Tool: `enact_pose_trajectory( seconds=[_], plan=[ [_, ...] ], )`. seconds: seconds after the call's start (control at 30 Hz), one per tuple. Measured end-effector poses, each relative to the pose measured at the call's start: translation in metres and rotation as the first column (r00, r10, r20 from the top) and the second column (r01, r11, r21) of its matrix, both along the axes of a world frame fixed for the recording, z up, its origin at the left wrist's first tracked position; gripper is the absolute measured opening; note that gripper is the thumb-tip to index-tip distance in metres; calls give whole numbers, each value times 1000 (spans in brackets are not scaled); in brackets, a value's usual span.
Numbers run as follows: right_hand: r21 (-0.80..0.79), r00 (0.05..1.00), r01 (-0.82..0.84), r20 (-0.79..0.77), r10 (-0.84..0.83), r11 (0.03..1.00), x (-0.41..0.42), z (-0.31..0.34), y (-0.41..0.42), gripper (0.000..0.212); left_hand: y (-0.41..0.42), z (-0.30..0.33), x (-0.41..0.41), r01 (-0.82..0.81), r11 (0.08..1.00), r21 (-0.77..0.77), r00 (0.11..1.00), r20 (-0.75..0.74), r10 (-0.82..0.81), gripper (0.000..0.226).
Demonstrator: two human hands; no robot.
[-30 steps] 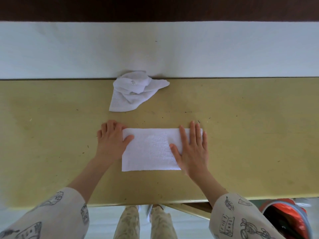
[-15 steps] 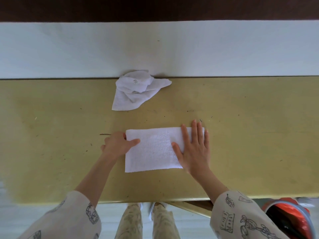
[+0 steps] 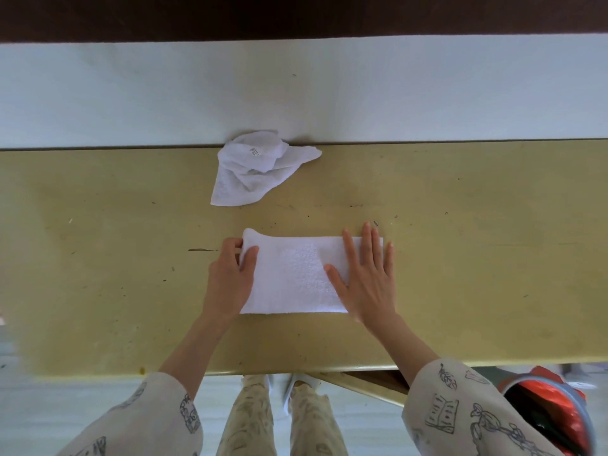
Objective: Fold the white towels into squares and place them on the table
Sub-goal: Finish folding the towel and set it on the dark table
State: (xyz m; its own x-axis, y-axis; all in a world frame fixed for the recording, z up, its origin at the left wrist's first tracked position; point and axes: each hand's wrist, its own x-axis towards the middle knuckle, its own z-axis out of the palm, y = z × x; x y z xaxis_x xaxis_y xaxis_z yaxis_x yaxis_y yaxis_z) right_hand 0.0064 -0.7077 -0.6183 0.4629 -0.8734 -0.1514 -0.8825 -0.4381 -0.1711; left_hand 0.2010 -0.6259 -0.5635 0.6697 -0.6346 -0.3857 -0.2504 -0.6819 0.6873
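Note:
A white towel [image 3: 296, 274], folded into a long rectangle, lies flat in the middle of the yellow table [image 3: 477, 274]. My left hand [image 3: 232, 279] pinches the towel's left edge, thumb on top, and that edge is lifted a little off the table. My right hand [image 3: 368, 279] lies flat with fingers spread on the towel's right end, pressing it down. A second white towel [image 3: 253, 169] sits crumpled at the table's far edge, against the wall.
A white wall [image 3: 329, 93] runs along the far side of the table. A bin with a red-orange liner [image 3: 552, 419] stands on the floor at the lower right. My legs show below the table's near edge.
My left hand went from lying flat beside the towel to curling around its left edge and lifting it slightly. My right hand stayed flat on the right end.

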Motion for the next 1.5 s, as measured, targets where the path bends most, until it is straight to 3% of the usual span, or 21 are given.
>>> enact_pose_trajectory(
  seconds=[0.13,0.23,0.33,0.47,0.73,0.93,1.0,1.07,1.13,1.2,1.27,1.4,1.5],
  plan=[
    [29,921,132,367,-133,991,-13,23,3,51,-9,18,-20,22,998,-65,1000,0,-22,22],
    [277,742,256,558,-372,926,-28,43,4,28,-25,30,-43,77,991,-106,997,10,-77,18],
    [560,614,274,524,-590,782,-40,49,0,23,-43,31,-71,185,974,-134,983,39,-181,17],
    [701,549,245,469,-692,670,-46,45,-12,21,-65,15,-104,284,957,-67,958,57,-280,23],
    [778,530,230,403,-746,584,-51,36,-22,25,-79,-4,-138,436,900,19,900,9,-437,30],
    [760,595,281,341,-728,586,-48,33,-24,33,-74,-3,-139,481,877,-5,870,-123,-478,34],
    [756,603,286,335,-724,589,-47,36,-24,26,-70,-3,-135,443,895,-52,890,-95,-446,35],
    [738,612,296,341,-714,606,-45,39,-24,16,-62,-5,-127,442,892,-93,897,45,-440,33],
    [715,620,315,343,-706,624,-45,38,-24,10,-54,-10,-116,511,854,-98,845,242,-477,30],
    [704,628,330,334,-703,629,-45,38,-24,8,-47,-20,-107,611,791,-38,710,468,-527,32],
    [700,629,335,332,-703,630,-45,38,-25,12,-43,-30,-101,658,752,41,584,602,-544,35],
    [696,643,348,310,-700,628,-43,39,-29,18,-40,-39,-94,729,671,134,447,649,-616,25],
    [698,654,354,291,-699,622,-43,39,-31,15,-38,-42,-90,765,594,250,378,573,-727,38]
  ],
)
